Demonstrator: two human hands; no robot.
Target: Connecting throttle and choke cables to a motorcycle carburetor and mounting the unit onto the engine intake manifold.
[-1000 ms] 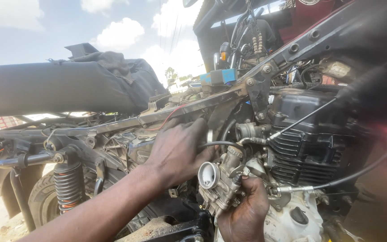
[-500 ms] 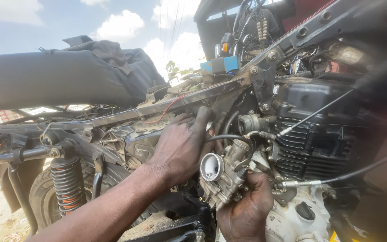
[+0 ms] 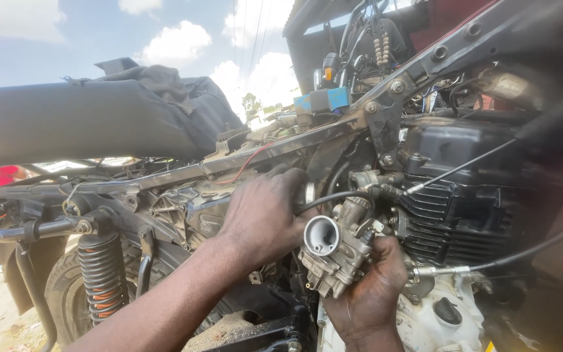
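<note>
Metal carburetor [image 3: 335, 251] gripped from below by the right hand [image 3: 367, 296], left hand [image 3: 265, 218] resting open beside it on the frame [image 3: 281, 146]

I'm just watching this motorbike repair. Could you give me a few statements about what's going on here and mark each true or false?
1. The right hand holds the carburettor from below. True.
2. The carburettor's round opening faces the engine. False: it faces away from it, towards the left hand.
3. The left hand rests on the rear spring. False: it reaches in behind the carburettor; the spring stands apart.
4. A black cable runs into the carburettor's top. True.
</note>
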